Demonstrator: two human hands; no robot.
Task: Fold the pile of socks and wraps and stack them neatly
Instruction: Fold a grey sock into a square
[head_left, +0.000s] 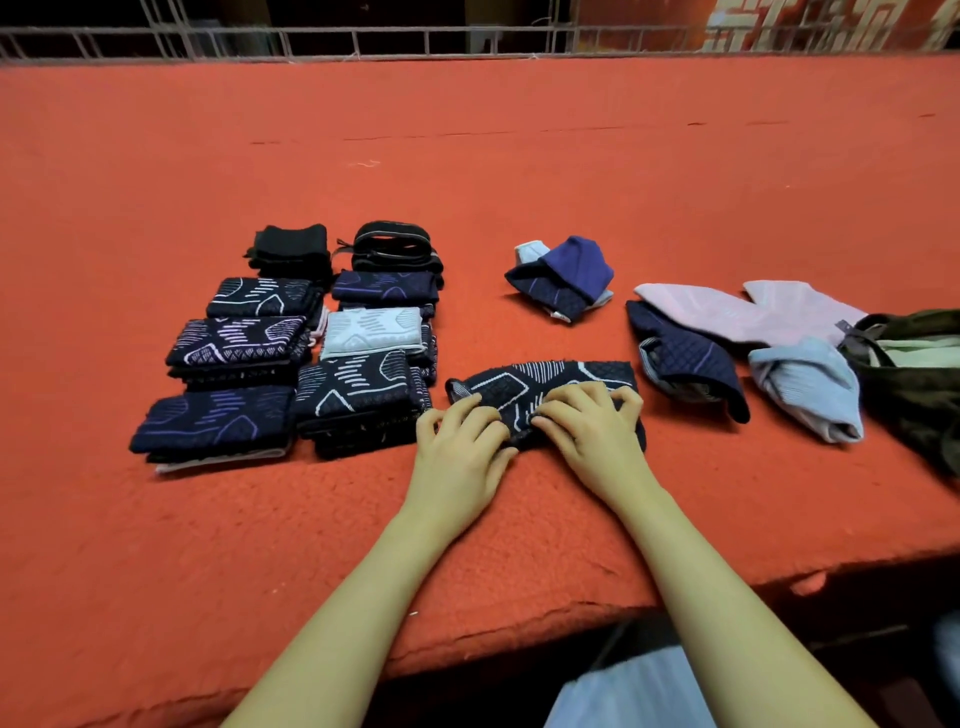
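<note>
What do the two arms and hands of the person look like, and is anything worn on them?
Both forearms are bare up to the picture's lower edge: no sleeves show. The left hand and the right hand have no gloves, and no rings, watch or bracelets are visible. The fingernails look short and unpainted.

The broad orange-red table cover (519, 171) looks like matt, fuzzy felt, its near edge ragged. The dark navy sock with white line pattern (545, 382) under the hands is a quilted knit (diamond-stitched, no sheen). The pale pink socks (727, 312) look soft and finely ribbed. The olive-green bag (914, 374) is limp woven cloth. The grey railing (363, 39) behind appears metal.
</note>
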